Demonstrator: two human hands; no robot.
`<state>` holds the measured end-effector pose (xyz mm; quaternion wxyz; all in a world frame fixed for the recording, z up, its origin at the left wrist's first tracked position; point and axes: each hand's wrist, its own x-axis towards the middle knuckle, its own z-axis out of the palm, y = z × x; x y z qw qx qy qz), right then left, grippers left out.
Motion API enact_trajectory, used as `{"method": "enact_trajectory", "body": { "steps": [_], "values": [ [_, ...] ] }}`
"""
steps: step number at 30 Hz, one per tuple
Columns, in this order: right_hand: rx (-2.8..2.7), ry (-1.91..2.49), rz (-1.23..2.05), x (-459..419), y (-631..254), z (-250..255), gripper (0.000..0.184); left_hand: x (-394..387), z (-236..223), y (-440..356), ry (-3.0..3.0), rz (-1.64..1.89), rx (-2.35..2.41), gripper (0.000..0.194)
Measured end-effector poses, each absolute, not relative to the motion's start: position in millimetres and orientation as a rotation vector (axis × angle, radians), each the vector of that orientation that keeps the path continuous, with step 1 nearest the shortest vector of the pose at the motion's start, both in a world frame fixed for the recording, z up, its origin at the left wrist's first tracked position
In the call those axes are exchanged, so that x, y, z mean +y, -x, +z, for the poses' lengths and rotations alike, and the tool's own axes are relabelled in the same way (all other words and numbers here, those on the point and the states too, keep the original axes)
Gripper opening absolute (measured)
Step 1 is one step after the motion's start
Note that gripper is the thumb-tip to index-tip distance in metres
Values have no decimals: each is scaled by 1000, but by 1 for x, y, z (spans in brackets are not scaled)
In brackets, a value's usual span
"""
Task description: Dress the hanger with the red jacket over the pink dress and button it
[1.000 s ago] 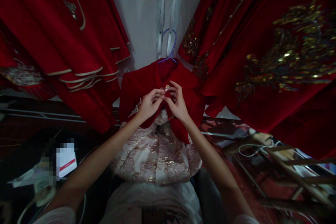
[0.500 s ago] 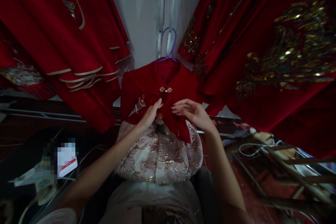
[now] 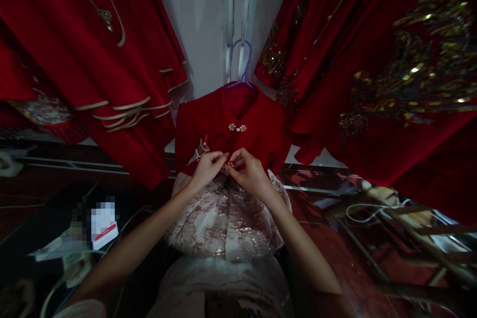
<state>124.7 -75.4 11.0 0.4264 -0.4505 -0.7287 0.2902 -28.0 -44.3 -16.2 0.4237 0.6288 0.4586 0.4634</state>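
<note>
A short red jacket [image 3: 203,119] hangs in front of me on a purple hanger [image 3: 244,72]. A beaded frog button [image 3: 237,128] joins its front near the collar, and a beaded brooch-like ornament [image 3: 199,150] with fringe lies on one side. My left hand [image 3: 209,168] is closed, thumb and finger pinched at the jacket's lower front edge. Facing it, my right hand [image 3: 248,171] pinches the other side of the same spot, where a second small beaded button [image 3: 230,164] shows between the fingertips. Below hangs a pale brocade skirt [image 3: 223,223] with a metallic sheen.
Red garments [image 3: 122,74] with pale piping hang at the left, and red ones with gold sequins [image 3: 417,89] at the right. A white box [image 3: 104,233] and cables lie on a dark surface at lower left. A wooden frame [image 3: 410,258] stands at lower right.
My hands have come together at the jacket's lower front and closed there. The right hand moved left and down from its spread position. The loose front flap was drawn toward the middle.
</note>
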Motion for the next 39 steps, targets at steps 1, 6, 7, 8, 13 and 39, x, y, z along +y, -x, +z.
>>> {"method": "enact_trajectory", "body": {
  "steps": [1, 6, 7, 8, 13, 39],
  "values": [
    [-1817, 1130, 729, -74, -125, 10, 15, -44, -17, 33, -1721, 1181, 1174, 28],
    [-1744, 1158, 758, -69, -133, 11, 17, -27, -29, 61, -1875, 1595, 1480, 21],
    [-1745, 1152, 772, -69, -134, 11, 17, -22, -33, 66, -1809, 1638, 1488, 26],
    [-1751, 1139, 791, -68, -136, 11, 17, -17, -38, 70, -1743, 1644, 1453, 29],
    [-1691, 1029, 912, -51, -137, 9, 13, -3, -44, 77, -1490, 1502, 1156, 26],
    [-1849, 1022, 437, -2, -71, -1, 14, 2, -33, 79, -1389, 1543, 1168, 36]
  ]
}}
